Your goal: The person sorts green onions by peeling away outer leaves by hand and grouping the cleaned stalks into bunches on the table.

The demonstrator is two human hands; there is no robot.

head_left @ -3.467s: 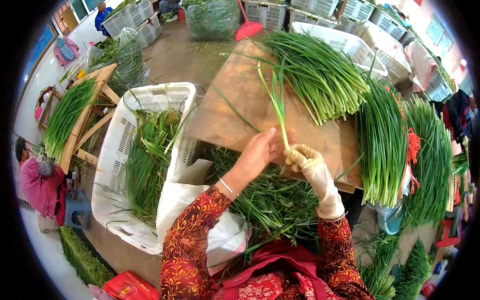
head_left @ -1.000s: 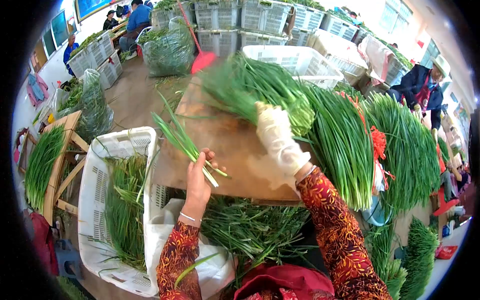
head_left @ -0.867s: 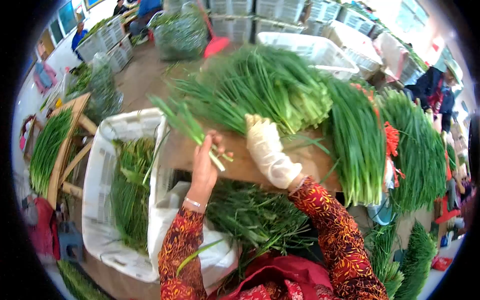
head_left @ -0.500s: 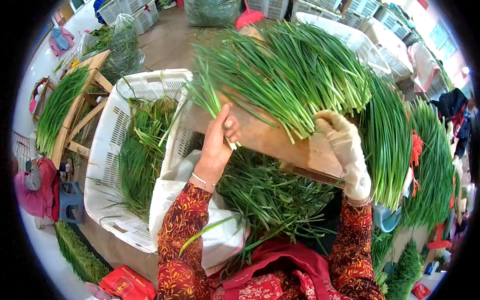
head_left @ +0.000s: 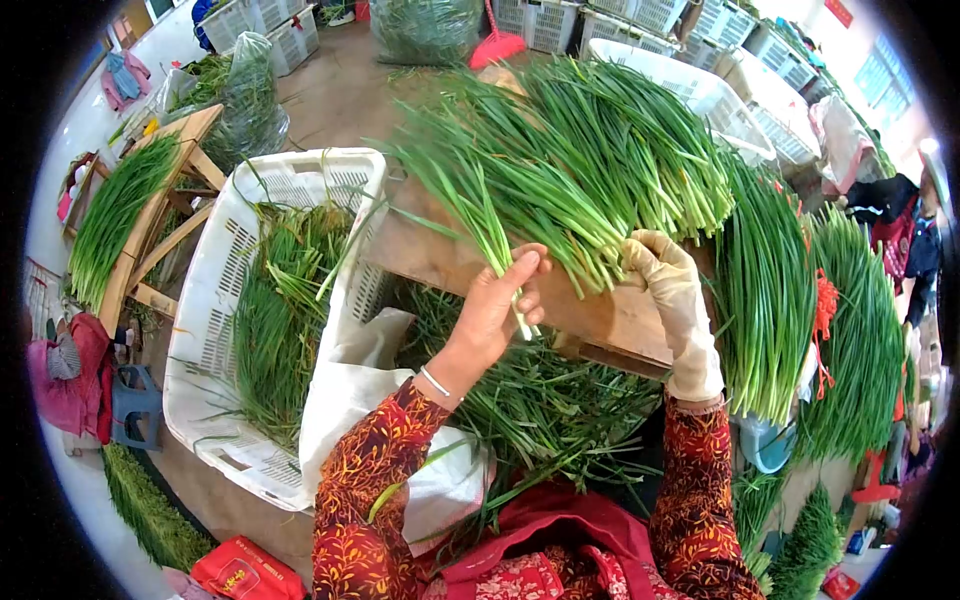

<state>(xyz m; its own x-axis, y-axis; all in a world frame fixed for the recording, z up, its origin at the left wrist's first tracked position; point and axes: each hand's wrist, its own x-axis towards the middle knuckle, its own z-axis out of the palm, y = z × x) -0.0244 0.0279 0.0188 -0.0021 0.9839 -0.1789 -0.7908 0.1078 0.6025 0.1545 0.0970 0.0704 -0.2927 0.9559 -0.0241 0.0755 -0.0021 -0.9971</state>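
Note:
A small bunch of garlic chives [head_left: 482,215] is held near its pale stem ends by my bare left hand [head_left: 492,312], the leaves pointing up and away. My right hand [head_left: 680,315], in a cream glove, has its thumb and fingers pinched at the white stem ends of the chive pile [head_left: 600,150]. That pile lies across a wooden board [head_left: 640,325], its leaves fanned to the far left. Below the board, loose chive leaves [head_left: 540,400] are heaped over my lap and a white plastic sheet [head_left: 350,395].
To the left stands a white slotted crate [head_left: 205,350] holding loose leaves. Long chive bundles [head_left: 768,300] hang at the right, with a red tie [head_left: 825,305]. A wooden bench [head_left: 125,260] with chives, a blue stool [head_left: 137,400] and a red bag [head_left: 248,572] are further left.
My left hand has moved right with its bunch, closer to the pile. The right hand stays at the stem ends, its fingers slightly shifted.

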